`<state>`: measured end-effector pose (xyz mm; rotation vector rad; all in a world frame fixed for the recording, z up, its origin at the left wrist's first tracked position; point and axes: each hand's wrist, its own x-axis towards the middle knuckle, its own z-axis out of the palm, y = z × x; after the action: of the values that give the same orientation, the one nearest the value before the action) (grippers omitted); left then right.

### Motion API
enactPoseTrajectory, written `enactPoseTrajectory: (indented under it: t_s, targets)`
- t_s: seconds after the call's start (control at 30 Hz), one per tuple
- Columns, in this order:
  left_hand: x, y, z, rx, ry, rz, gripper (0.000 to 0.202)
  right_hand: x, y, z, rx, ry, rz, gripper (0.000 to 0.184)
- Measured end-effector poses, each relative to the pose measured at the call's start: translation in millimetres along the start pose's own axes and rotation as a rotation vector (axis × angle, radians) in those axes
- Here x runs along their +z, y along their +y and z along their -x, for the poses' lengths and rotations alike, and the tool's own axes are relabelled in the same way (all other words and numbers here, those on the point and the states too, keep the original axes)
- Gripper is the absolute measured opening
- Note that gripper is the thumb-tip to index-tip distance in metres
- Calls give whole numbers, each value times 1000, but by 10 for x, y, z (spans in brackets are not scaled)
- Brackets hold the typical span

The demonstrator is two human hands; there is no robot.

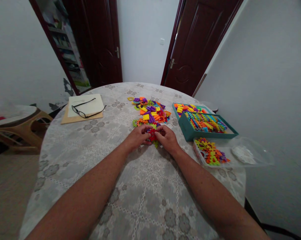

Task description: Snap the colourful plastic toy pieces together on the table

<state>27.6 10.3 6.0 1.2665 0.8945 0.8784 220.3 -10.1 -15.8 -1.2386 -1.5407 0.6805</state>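
Observation:
My left hand (138, 136) and my right hand (168, 138) meet at the middle of the round table (90, 156). Both have their fingers curled around a small cluster of red and green plastic building pieces (152, 136) that rests on the cloth between them. Just beyond my hands lies a loose pile of colourful plastic pieces (150, 111) in orange, yellow, purple and green.
A teal box (187, 130) full of coloured pieces stands at the right, with a clear plastic tray (240, 160) of more pieces in front of it. Glasses (87, 108) lie on papers at the left. A wooden stool (20, 126) stands left of the table. Dark doors are behind.

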Motion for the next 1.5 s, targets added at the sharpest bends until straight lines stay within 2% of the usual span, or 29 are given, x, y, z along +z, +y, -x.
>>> enactPoseTrajectory:
  t_s: [0.17,0.33,0.43,0.53,0.6,0.73,0.93,1.17,1.23,1.33,1.5]
  targets:
    - [-17,3,-58,39,116,42,42,-198,-136,-28,-131,-40,208,15]
    - [-40,-7,-93,61,169,108,53,-431,-171,-54,-279,-306,534,18]
    - [-28,-11,-88,58,180,116,53,-465,-114,28,-256,-411,702,25]
    - [-13,-7,-80,72,155,112,50,-442,-55,144,-198,-379,759,15]
    - [-6,0,-76,74,128,114,49,-423,-26,214,-191,-300,730,7]
    - [16,22,-60,56,88,86,49,-417,-2,288,-249,-157,551,7]
    - [75,60,1,20,0,58,48,-421,-6,274,-56,8,308,19]
    - [99,44,5,32,20,131,60,-471,26,254,-8,153,235,25]
    - [91,28,-4,36,24,138,60,-490,69,248,76,158,149,28]
    - [88,19,-5,38,24,156,58,-496,136,244,193,80,18,30]
    - [99,39,5,40,23,168,57,-496,111,244,164,-52,97,27]
